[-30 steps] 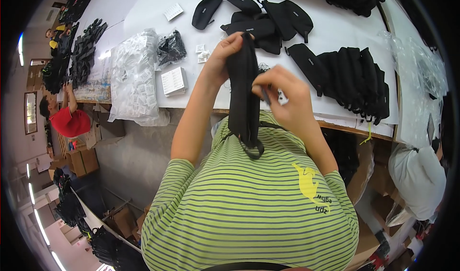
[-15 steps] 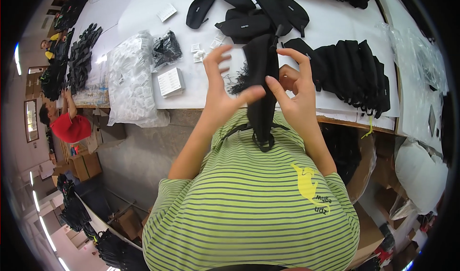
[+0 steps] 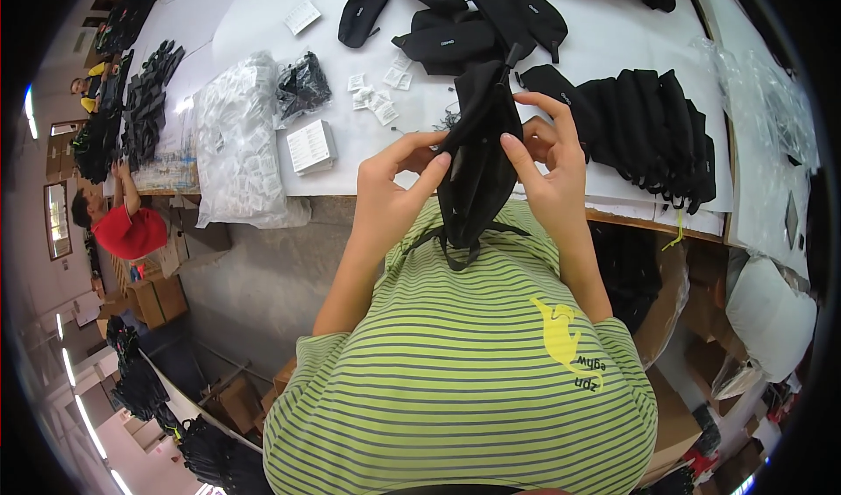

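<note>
A black fabric zip pouch (image 3: 480, 175) is held upright against the table's edge, its mouth spread so that the inside shows. My left hand (image 3: 399, 180) pinches the left rim between thumb and fingers. On the opposite rim, my right hand (image 3: 550, 158) grips with the thumb inside and the fingers curled behind. A strap loop hangs from the pouch's lower end, near my striped shirt. Just beyond the pouch lie several more black pouches (image 3: 448, 46), heaped loosely. Thin black cords (image 3: 449, 116) show in part beside it.
Small white packets (image 3: 377, 102) lie left of the pouch, near a stack of white cards (image 3: 311, 147), a bag of black bits (image 3: 303, 86) and a large clear bag of white packets (image 3: 236, 136). A row of black pouches (image 3: 644, 127) lies right. A person in red (image 3: 131, 232) works far left.
My left hand has come in from beside the pouch and taken hold of its left rim. The pouch has gone from narrow to spread apart. My right hand keeps its hold.
</note>
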Demonstrator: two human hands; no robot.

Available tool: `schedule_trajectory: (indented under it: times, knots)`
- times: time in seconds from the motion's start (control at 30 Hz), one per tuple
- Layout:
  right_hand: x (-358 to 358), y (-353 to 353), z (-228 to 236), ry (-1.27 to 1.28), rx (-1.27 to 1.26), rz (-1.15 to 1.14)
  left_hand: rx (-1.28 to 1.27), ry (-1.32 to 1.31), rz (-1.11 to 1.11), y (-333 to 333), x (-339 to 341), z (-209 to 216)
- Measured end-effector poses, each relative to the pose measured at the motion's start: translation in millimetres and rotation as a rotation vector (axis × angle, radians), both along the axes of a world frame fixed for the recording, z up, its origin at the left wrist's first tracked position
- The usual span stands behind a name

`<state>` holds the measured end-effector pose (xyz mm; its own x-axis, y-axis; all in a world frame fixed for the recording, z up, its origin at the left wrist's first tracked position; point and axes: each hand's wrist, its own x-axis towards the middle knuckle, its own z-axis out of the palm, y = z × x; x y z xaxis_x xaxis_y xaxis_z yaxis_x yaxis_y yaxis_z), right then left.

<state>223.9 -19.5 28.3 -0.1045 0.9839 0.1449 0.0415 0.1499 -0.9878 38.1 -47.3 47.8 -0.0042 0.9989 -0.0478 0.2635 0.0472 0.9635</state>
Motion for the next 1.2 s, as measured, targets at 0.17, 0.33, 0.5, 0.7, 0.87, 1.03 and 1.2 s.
schedule_trajectory:
  times: [0.17,0.33,0.5,0.7,0.87,1.03,1.2]
  knots:
    - [2.0,0.2,4.7,0.149,-0.154,0.097,-0.070,-0.113,-0.078,2.5,-11.8,-12.6]
    - [-9.3,3.2,2.7,0.377,-0.240,0.144,0.097,-0.283,0.209,26.5,-1.9,-44.4]
    - [-10.3,8.7,3.6,0.346,-0.252,0.204,-0.490,-0.977,-0.092,30.7,-1.5,-65.0]
    - [0.1,32.7,-1.5,0.261,-0.223,-0.024,-0.534,-0.922,-0.031,33.2,8.1,-47.8]
    - [0.7,29.5,-9.0,0.043,0.010,-0.186,-0.518,-0.931,0.033,31.6,13.1,-39.8]
    - [10.2,28.4,-6.8,-0.086,0.069,-0.132,-0.500,-0.869,0.035,31.8,12.3,-46.0]
    - [15.2,11.1,14.8,-0.294,0.179,0.097,-0.493,-0.877,0.128,37.6,13.1,-53.3]
